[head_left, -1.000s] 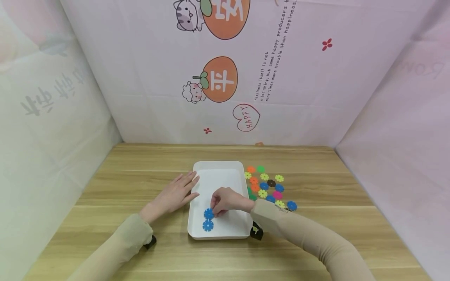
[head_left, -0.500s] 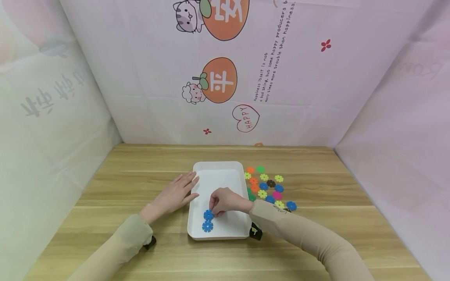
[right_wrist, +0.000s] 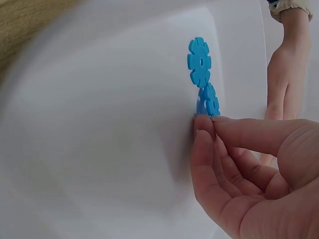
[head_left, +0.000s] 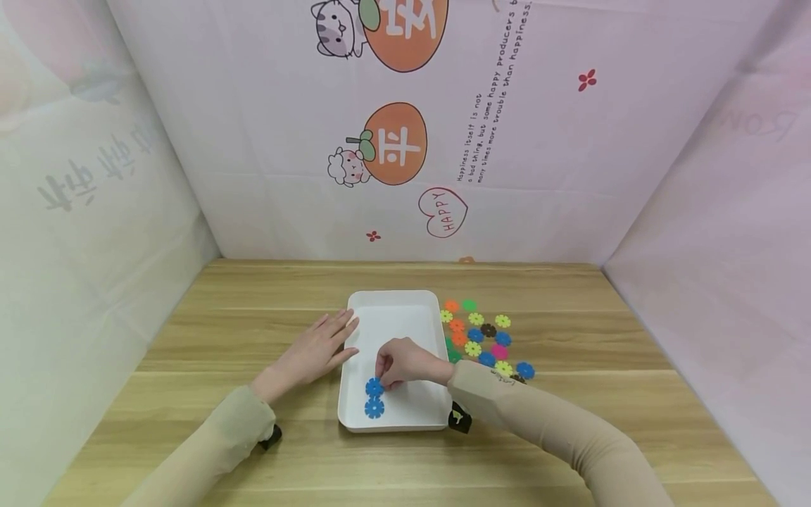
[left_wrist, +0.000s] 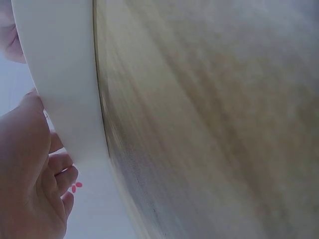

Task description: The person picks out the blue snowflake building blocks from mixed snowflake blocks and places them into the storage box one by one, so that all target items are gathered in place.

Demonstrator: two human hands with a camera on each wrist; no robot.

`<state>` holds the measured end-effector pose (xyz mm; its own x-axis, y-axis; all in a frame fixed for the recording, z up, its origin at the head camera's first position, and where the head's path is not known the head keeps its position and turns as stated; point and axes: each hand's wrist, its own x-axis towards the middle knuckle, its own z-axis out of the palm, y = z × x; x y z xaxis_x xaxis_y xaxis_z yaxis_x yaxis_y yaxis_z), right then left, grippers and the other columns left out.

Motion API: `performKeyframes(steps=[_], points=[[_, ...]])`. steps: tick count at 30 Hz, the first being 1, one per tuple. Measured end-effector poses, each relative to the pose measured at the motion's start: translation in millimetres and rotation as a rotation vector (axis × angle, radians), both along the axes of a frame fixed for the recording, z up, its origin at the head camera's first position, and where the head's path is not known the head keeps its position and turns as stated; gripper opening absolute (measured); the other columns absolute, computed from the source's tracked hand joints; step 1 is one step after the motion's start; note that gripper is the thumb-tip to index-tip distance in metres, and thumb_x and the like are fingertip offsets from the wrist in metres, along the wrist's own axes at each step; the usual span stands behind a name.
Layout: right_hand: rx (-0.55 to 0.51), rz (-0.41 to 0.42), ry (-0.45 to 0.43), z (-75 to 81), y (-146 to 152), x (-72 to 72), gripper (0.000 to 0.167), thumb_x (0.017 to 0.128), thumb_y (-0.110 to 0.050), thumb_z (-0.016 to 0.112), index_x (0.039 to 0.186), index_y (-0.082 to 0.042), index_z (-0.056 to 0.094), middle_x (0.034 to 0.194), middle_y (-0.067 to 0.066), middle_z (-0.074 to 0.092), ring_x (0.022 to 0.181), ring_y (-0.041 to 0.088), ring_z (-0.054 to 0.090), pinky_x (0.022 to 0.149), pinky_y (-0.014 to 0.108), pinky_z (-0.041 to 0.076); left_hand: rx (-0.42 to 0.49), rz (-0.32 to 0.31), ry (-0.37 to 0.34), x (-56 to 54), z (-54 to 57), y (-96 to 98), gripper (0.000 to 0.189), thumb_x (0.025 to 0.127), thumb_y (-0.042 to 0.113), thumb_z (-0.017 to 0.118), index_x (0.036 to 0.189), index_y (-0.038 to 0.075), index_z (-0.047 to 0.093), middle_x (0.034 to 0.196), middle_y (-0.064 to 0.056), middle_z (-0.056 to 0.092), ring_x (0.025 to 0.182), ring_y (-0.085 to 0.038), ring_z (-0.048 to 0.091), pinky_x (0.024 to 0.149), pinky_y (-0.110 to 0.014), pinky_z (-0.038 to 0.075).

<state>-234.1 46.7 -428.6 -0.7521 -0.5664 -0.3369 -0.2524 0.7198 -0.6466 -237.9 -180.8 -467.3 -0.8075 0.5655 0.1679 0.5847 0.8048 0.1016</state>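
My right hand reaches into the white tray and pinches a blue snowflake disc between thumb and index finger. Just below it, toward the tray's near edge, lies a second blue snowflake disc. In the right wrist view the pinched disc is tilted up off the tray floor, its lower edge hidden by the fingertips, and it meets the flat disc. My left hand rests with extended fingers on the tray's left rim; the left wrist view shows its fingers along the wall.
Right of the tray, several loose snowflake discs in yellow, orange, green, blue, pink and brown lie on the wooden table, among them a pink disc. My right forearm passes over the tray's right rim. Printed cloth walls enclose the table.
My right hand has shifted very slightly left with the pinched disc. The left hand, the tray and the loose discs stay where they were.
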Motion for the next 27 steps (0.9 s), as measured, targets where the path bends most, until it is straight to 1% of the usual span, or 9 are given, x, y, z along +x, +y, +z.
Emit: performKeyframes(steps=[4,11,15,21,27], points=[[0.002,-0.005,0.009,0.3,0.6,0.3,0.006,0.086,-0.005,0.075,0.087,-0.006,0.069,0.077,0.001,0.065,0.067,0.014,0.063,0.064,0.02,0.056,0.002,0.001,0.003,-0.2,0.6,0.0,0.064,0.102,0.043,0.051,0.151,0.004,0.04,0.16,-0.018,0.035,0.148,-0.033,0.035,0.123,-0.053,0.028],[-0.005,-0.024,0.006,-0.3,3.4,-0.7,0.007,0.086,-0.006,0.076,0.085,-0.008,0.069,0.078,0.0,0.065,0.067,0.011,0.06,0.066,0.021,0.057,-0.002,0.005,-0.008,0.4,1.4,0.3,0.064,0.102,0.044,0.05,0.152,0.005,0.039,0.16,-0.018,0.033,0.149,-0.033,0.034,0.123,-0.053,0.027],[-0.015,-0.028,0.006,1.0,9.5,-1.8,0.007,0.086,-0.006,0.075,0.086,-0.007,0.068,0.078,0.0,0.065,0.068,0.009,0.059,0.066,0.021,0.057,-0.011,0.006,-0.005,0.4,-0.8,-0.4,0.065,0.102,0.045,0.05,0.152,0.005,0.039,0.16,-0.017,0.034,0.149,-0.033,0.035,0.122,-0.053,0.028],[-0.061,-0.059,0.025,10.2,30.3,-2.9,0.007,0.085,-0.004,0.074,0.087,-0.005,0.068,0.082,0.002,0.067,0.069,0.01,0.062,0.066,0.023,0.059,-0.007,0.005,0.008,0.2,-2.0,-1.0,0.065,0.102,0.046,0.049,0.152,0.006,0.039,0.16,-0.017,0.035,0.149,-0.032,0.035,0.122,-0.053,0.029],[-0.105,-0.11,0.038,23.8,64.3,-3.4,0.007,0.086,-0.004,0.073,0.089,-0.002,0.066,0.087,0.007,0.069,0.073,0.013,0.066,0.07,0.03,0.061,-0.002,-0.007,0.016,0.9,-0.1,-0.3,0.064,0.102,0.044,0.05,0.152,0.004,0.039,0.159,-0.018,0.035,0.148,-0.034,0.035,0.122,-0.054,0.029]])
